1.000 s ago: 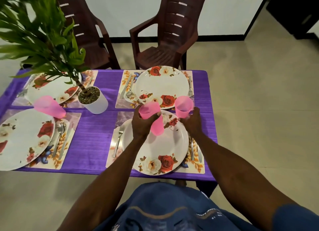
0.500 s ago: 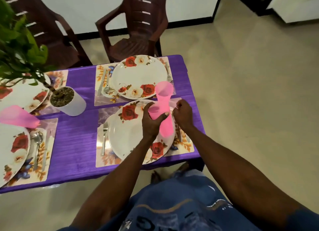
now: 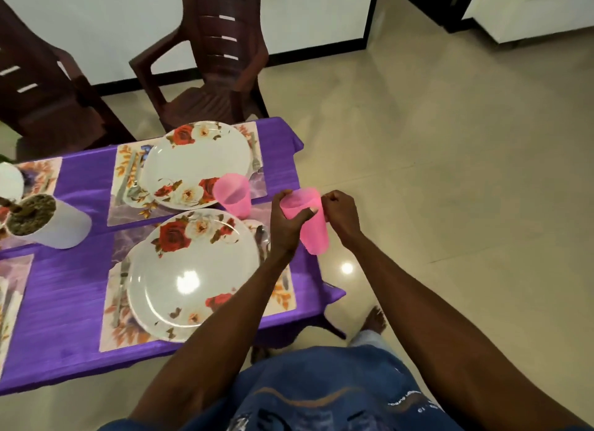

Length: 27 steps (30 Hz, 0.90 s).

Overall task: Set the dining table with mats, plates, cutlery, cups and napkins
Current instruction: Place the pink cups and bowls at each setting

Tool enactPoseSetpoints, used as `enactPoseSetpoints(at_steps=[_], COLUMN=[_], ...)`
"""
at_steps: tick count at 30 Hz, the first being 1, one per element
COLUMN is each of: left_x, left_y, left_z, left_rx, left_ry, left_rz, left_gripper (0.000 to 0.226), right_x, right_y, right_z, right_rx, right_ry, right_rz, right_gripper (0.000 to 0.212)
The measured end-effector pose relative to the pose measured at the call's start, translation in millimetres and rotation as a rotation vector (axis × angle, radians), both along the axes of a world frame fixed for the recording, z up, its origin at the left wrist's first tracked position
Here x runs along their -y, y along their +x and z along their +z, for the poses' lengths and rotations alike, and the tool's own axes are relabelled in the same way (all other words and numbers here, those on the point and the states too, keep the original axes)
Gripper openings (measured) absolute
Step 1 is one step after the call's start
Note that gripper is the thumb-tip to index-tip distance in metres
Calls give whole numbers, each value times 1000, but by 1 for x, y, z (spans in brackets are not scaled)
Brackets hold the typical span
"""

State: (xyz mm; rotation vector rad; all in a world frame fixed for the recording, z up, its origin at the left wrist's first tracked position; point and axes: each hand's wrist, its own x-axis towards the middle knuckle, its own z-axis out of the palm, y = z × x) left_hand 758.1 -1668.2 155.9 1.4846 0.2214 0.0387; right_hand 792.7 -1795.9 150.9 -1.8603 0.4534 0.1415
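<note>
My left hand [image 3: 287, 220] grips a pink plastic cup [image 3: 312, 229] just past the right edge of the purple-clothed table [image 3: 70, 289]. My right hand [image 3: 341, 212] is beside it, its curled fingers pinching the cup's rim. A second pink cup [image 3: 233, 196] stands upright on the table between the two floral plates. The near plate [image 3: 189, 279] lies on its mat [image 3: 284, 300], with a spoon [image 3: 262, 237] to its right and a fork [image 3: 119, 290] to its left. On the far mat [image 3: 258, 183] rests the far plate [image 3: 196, 162].
A white plant pot [image 3: 51, 224] stands on the table at the left. Two dark brown plastic chairs [image 3: 218, 76] [image 3: 41, 92] sit behind the table. Tiled floor stretches to the right, and my bare foot [image 3: 374, 318] is by the table's corner.
My right hand set one pink cup down between the plates and let go. Both hands then moved right, off the table edge, with the left hand's cup; the right hand now pinches its rim.
</note>
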Motion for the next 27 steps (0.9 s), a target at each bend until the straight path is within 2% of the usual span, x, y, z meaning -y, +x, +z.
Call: enactPoseSetpoints(at_steps=[3, 7, 12, 16, 19, 23, 27], left_x=[57, 134, 187, 210, 211, 201, 184], left_y=[32, 74, 110, 141, 175, 223, 296], left_z=[-8, -18, -11, -5, -5, -13, -19], left_rx=[-99, -229, -305, -356, -377, -342, -286], left_ry=[-135, -230, -317, -366, -457, -507, -463], left_rz=[49, 33, -95, -165, -180, -154, -16], left_gripper=[75, 76, 67, 61, 47, 50, 42], right_x=[61, 155, 231, 248, 252, 246, 215], right_y=[18, 43, 77, 111, 144, 202, 286], right_z=[0, 2, 8, 10, 11, 14, 9], right_rx=[-66, -248, -373, -409, -439, -506, -472], right_ry=[126, 373, 418, 413, 493, 591, 448], right_rz=[80, 288, 542, 587, 583, 634, 669], right_gripper=[50, 62, 53, 56, 66, 56, 67])
